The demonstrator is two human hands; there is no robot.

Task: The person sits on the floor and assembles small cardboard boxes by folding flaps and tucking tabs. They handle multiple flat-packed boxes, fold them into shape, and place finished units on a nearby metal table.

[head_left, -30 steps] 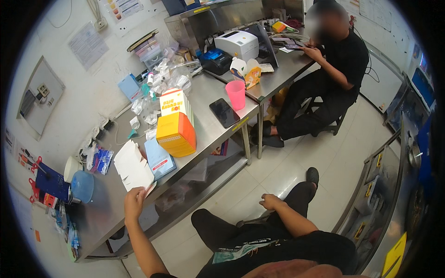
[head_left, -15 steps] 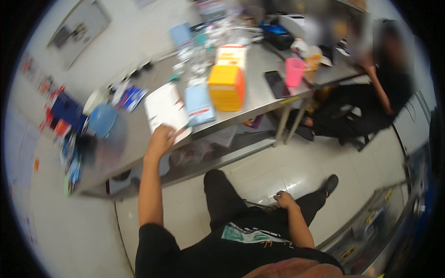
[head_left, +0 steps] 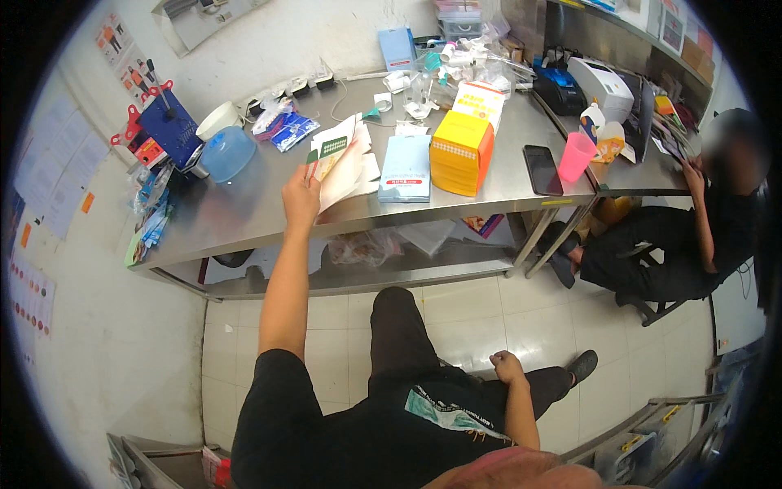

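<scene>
At the table's front edge, my left hand (head_left: 301, 198) is closed on the near left edge of some flat white and tan papers (head_left: 352, 163) with a green printed patch. Their far edges fan apart above the steel table (head_left: 252, 216). Just right of the papers lies a light blue flat box (head_left: 405, 169), and beside it stands a yellow and orange box (head_left: 460, 147). My right hand (head_left: 509, 367) hangs over my right thigh, away from the table, its fingers curled with nothing seen in them.
A black phone (head_left: 541, 169) and a pink cup (head_left: 577, 156) are at the table's right end. A blue translucent tub (head_left: 228, 153) sits on the left. Plastic items (head_left: 464, 69) crowd the back. To the right a seated person (head_left: 684, 220) holds something flat and dark.
My view has swung, so the table appears shifted to the right. The papers under my left hand now stand fanned and lifted, showing the green patch. My right hand stays over my thigh.
</scene>
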